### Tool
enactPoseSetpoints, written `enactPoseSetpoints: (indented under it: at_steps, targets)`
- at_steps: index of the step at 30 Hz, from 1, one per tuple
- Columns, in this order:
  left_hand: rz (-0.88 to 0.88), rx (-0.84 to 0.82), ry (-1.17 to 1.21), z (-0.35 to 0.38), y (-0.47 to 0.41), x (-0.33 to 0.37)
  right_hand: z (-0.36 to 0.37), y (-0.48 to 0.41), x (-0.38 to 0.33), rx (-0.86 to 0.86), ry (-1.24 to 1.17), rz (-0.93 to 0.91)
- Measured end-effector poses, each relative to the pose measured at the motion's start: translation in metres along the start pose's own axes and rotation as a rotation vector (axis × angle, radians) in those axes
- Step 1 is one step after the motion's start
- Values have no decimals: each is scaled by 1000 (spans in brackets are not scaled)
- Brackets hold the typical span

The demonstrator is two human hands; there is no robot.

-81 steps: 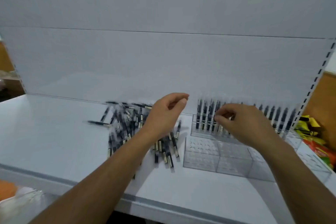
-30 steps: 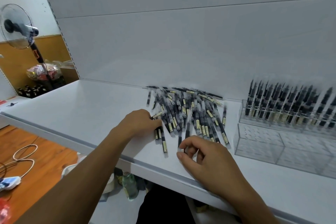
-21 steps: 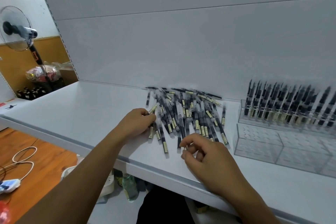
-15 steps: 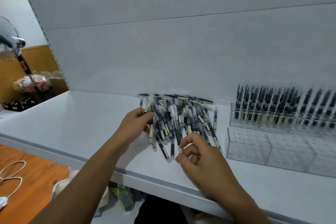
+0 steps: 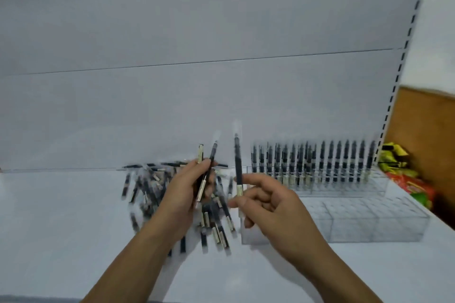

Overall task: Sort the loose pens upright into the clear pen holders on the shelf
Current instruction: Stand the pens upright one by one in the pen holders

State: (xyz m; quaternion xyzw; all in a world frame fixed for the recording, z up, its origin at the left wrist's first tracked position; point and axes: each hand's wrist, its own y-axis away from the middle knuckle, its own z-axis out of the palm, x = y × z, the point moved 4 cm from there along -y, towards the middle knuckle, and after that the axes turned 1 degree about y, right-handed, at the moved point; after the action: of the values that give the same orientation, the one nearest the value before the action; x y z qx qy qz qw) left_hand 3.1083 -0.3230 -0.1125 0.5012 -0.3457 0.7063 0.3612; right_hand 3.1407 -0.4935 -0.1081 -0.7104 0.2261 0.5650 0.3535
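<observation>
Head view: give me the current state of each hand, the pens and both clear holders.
left hand: grips two pens, tilted, above the heap.
right hand: pinches one pen, upright.
loose pens: lying flat in a heap on the shelf.
back pen holder: carries a row of upright pens.
front pen holder: no pens in its visible part.

A shop: white display shelf with slotted upright, racked pens, packaged goods beside.
</observation>
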Motion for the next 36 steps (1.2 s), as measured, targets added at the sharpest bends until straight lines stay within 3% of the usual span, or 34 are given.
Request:
enactPoseSetpoints:
  at_steps: [8,17,36]
  targets:
    - [1,-168,78,97,-26,-16,-95,-15,-3,232,131,-17]
    - [135,-102,-184,142,-43,-38,-170,-37,15,427,306,-4]
    - [89,-216,-222,146,-44,-49,-183,-93,29,360,847,-18]
